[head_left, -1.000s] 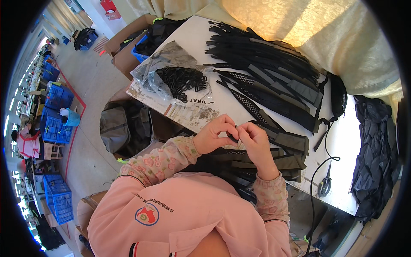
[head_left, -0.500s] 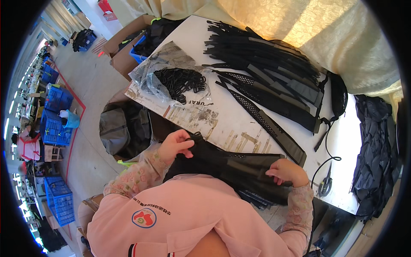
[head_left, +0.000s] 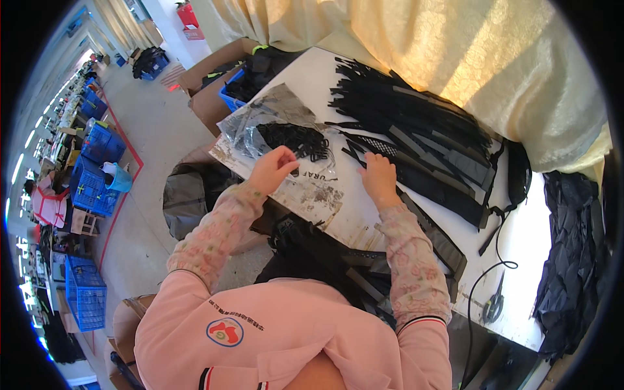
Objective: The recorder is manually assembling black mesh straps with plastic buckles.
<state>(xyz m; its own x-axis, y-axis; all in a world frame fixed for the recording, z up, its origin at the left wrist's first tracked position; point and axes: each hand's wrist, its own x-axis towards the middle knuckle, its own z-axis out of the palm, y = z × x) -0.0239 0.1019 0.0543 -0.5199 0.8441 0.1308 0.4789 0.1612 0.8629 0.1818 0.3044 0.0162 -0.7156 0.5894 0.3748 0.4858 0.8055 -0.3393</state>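
My left hand (head_left: pixel 272 168) reaches over the clear plastic bag (head_left: pixel 260 117) to the heap of small black buckles (head_left: pixel 296 140). Its fingertips are curled at the heap's near edge; whether they pinch a buckle is hidden. My right hand (head_left: pixel 377 177) lies flat on the white table (head_left: pixel 520 260), fingers on the near end of a black mesh strap (head_left: pixel 383 148). A bundle of finished black straps (head_left: pixel 325 257) rests in my lap below the table edge.
A large stack of black straps (head_left: pixel 422 130) fills the far side of the table. Scissors (head_left: pixel 493 304) and a black cord (head_left: pixel 481 279) lie at the right. Black fabric (head_left: pixel 575 247) hangs further right. Cardboard boxes (head_left: pixel 208 78) and blue crates (head_left: pixel 97 143) stand on the floor to the left.
Both hands let go of the black strap bundle, now in my lap, and moved up onto the table: left to the buckles, right to the mesh strap.
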